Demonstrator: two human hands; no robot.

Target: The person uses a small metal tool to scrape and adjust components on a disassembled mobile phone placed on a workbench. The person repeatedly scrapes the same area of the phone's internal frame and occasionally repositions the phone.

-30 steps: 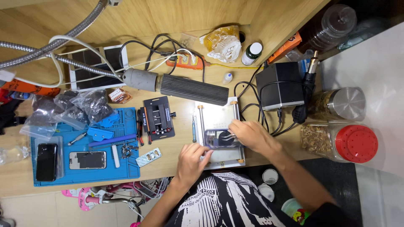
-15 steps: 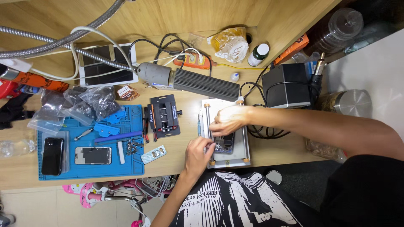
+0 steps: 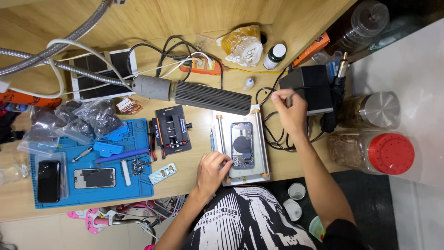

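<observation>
Two hands are at work over the wooden desk (image 3: 194,173). My left hand (image 3: 212,170) rests on the near left corner of the metal plate (image 3: 262,159), fingers curled and touching its edge beside the opened phone (image 3: 242,145), which lies flat in the middle of the plate, back off and insides showing. My right hand (image 3: 290,111) is up at the far right, near the black box (image 3: 311,88), fingers pinched together on something thin; I cannot tell what it is, perhaps a tool or a cable end. The phone looks light, stiff and fragile to me, with bare parts that would not take pressure, so I judge the long side edges the safe place to take hold, never the open middle. The plate looks heavier and rigid. A blue mat (image 3: 134,187) with small tools lies well apart to the left.
</observation>
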